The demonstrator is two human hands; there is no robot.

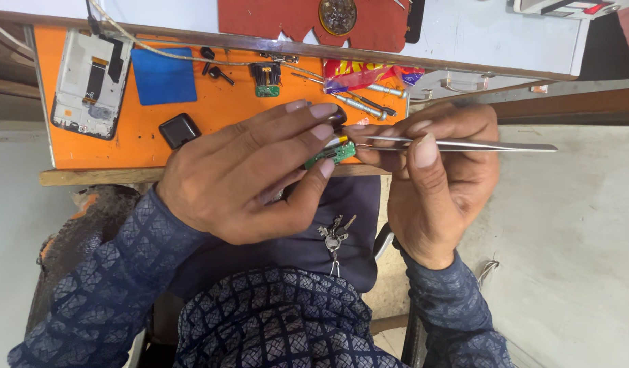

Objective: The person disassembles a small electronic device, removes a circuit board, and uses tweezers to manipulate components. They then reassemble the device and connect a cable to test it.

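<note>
Green circuit board [330,155], small, pinched in left hand [250,178] between thumb and fingertips, held in the air over the near edge of the orange mat [124,146]. Silvery-yellow part at its upper end, possibly a connector or motor; mostly hidden by fingers, cannot tell. Likely light, stiff and fragile: best held by the edges, not by the component face; small enough to slip if the pinch loosens.

Right hand [434,178] closed in a pinch on metal tweezers [457,144], shaft lying roughly level, tips pointing left and meeting the top of the board. Thumb and forefinger pressed on the shaft near its front.

On the mat, outward from the hands: small black square case [179,129] just beside left hand; blue cloth [163,75] further up; second small green board with black part [266,78]; two black earbud-like pieces [214,65]; screwdrivers [365,102] and a red-yellow wrapper [362,71] near the right edge. Opened phone frame [91,82] at far left, inner side up, well apart from the work. Cord [192,54] running across the mat's top.

Below the hands: dark patterned sleeves, lap, bunch of keys [333,240] hanging at the waist.
</note>
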